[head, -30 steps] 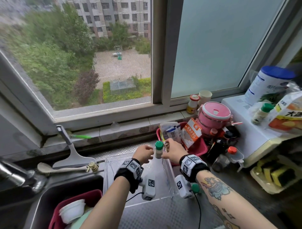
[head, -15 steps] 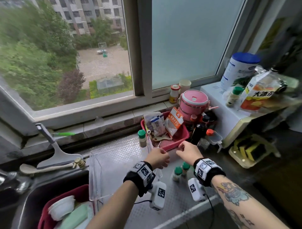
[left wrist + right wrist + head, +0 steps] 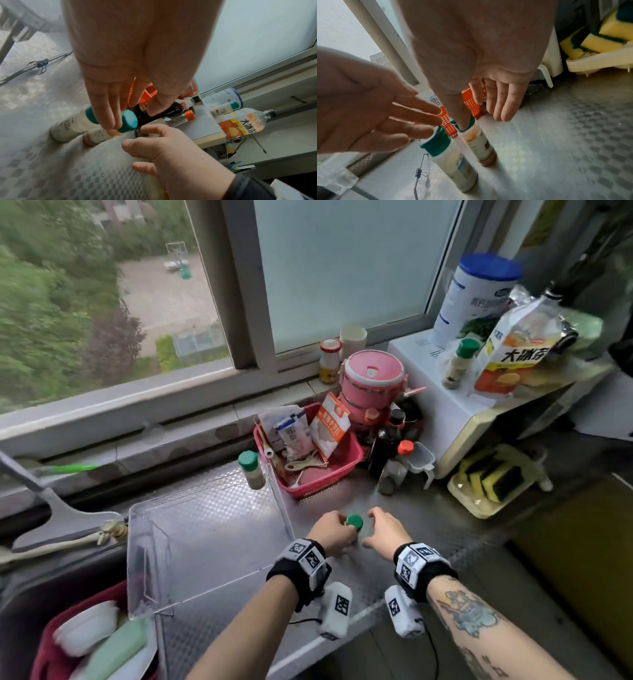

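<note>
Two small green-capped spice bottles stand side by side on the steel counter (image 3: 428, 529), just right of a clear plastic tray (image 3: 205, 542). One holds pale powder (image 3: 455, 166), the other brown powder (image 3: 481, 146). In the head view only one green cap (image 3: 354, 522) shows between my hands. My left hand (image 3: 330, 530) reaches in from the left, and its straight fingers (image 3: 419, 121) touch the pale bottle's cap. On the right is my right hand (image 3: 383, 530), fingers (image 3: 503, 102) straight, thumb on the brown bottle's cap. A third green-capped bottle (image 3: 252, 472) stands in the tray's far right corner.
A red basket (image 3: 329, 477) of packets sits just beyond the bottles, with dark sauce bottles (image 3: 383, 453) and a pink lunch box (image 3: 373, 378) behind. A white appliance (image 3: 445, 405) and a sponge tray (image 3: 489, 484) stand to the right. The sink (image 3: 51, 638) is at the left.
One bottle was left standing in the tray's far right corner. Both hands drew back and to the right, down to the two bottles on the counter. My head view dropped and shifted right.
</note>
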`<move>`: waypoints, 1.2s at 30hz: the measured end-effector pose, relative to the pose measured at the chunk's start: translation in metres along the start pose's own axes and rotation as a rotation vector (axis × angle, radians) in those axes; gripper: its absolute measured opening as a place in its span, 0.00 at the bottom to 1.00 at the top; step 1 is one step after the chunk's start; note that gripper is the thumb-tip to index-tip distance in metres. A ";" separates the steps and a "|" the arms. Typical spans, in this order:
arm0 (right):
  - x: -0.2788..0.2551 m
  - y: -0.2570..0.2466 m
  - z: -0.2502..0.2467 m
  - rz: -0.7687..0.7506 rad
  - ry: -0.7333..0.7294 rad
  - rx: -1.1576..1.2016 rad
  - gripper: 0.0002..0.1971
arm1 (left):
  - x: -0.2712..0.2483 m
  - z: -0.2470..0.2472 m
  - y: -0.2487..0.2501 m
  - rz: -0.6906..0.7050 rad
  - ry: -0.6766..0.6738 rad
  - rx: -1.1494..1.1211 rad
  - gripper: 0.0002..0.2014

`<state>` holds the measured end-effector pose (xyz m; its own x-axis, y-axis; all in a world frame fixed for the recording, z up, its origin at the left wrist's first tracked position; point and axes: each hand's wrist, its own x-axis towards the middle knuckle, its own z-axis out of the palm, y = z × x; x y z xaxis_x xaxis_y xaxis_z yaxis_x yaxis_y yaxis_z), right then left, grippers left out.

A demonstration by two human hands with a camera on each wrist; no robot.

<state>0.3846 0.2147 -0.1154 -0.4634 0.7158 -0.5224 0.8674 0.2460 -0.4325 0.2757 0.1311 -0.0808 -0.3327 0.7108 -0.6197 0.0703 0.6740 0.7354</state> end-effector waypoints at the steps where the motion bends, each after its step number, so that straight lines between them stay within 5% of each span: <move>1: 0.003 0.000 0.002 -0.004 -0.006 0.004 0.36 | 0.002 0.001 0.001 0.002 0.013 -0.002 0.07; 9: 0.020 -0.007 0.016 -0.045 -0.006 -0.001 0.24 | 0.022 0.007 0.004 -0.034 0.000 0.024 0.22; 12: 0.023 -0.007 0.018 -0.069 -0.006 -0.003 0.21 | 0.025 0.005 0.003 -0.073 -0.040 -0.023 0.12; 23: 0.004 -0.016 -0.015 -0.122 0.018 0.011 0.19 | 0.005 0.000 0.020 -0.002 -0.032 -0.036 0.19; 30: -0.028 -0.072 -0.084 -0.272 0.095 -0.088 0.19 | -0.038 -0.039 0.054 0.190 0.064 -0.197 0.24; 36: -0.057 -0.146 -0.081 -0.439 0.096 -0.118 0.15 | -0.085 -0.105 0.050 0.249 0.241 -0.243 0.15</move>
<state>0.2985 0.1909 0.0371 -0.7778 0.5826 -0.2359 0.6098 0.6084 -0.5079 0.2083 0.0833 0.0375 -0.5458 0.7591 -0.3548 -0.0384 0.4003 0.9156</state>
